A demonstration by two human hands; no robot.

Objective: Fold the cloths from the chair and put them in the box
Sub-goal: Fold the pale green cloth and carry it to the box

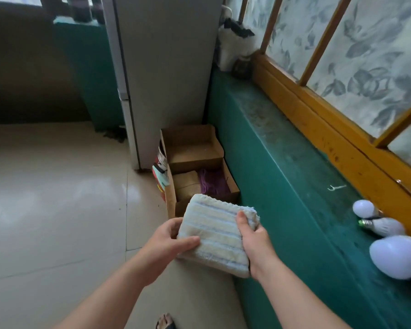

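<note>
- Above the cardboard box [201, 162], I grip a folded striped cloth [217, 236]; left hand [169, 243] and right hand [253, 245] clamp its sides
- Placing step: next, I judge, lowering it onto the cloths inside

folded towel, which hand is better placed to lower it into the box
Right, marginally. Both the left hand and right hand grip the folded towel, but the right is on the box side.
</note>
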